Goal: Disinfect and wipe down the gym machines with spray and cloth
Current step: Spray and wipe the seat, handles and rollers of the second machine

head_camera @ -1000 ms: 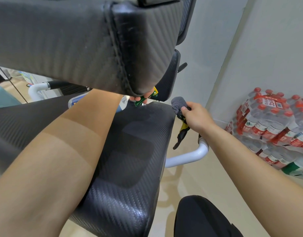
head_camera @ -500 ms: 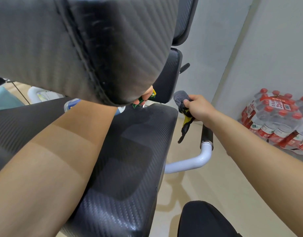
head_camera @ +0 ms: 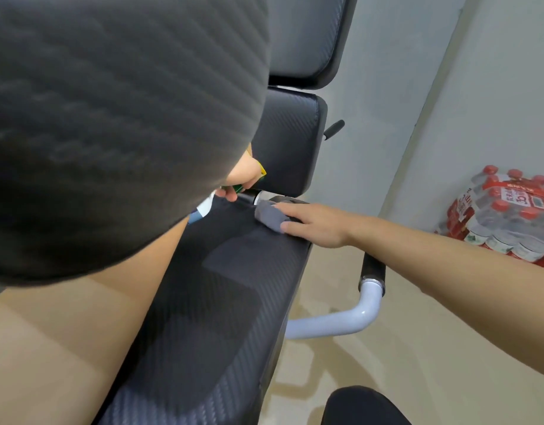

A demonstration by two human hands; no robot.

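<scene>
A black textured seat pad (head_camera: 221,302) of the gym machine fills the middle. My right hand (head_camera: 313,223) lies flat at its far right corner and presses a grey cloth (head_camera: 269,215) onto the pad. My left hand (head_camera: 244,177) is mostly hidden behind a big black pad (head_camera: 111,118) close to the camera. Its fingers curl round a green and yellow spray bottle (head_camera: 249,184), of which only a sliver shows. An upright back pad (head_camera: 289,142) stands behind the seat.
A white tubular handle with a black grip (head_camera: 372,289) juts out right of the seat. Shrink-wrapped packs of red-capped water bottles (head_camera: 507,216) sit on the floor by the right wall. A dark round object (head_camera: 362,406) lies low at the bottom edge.
My right hand moved left from beside the seat, off the handle area, and now presses the cloth flat on the seat's far corner. The near pad fills more of the view.
</scene>
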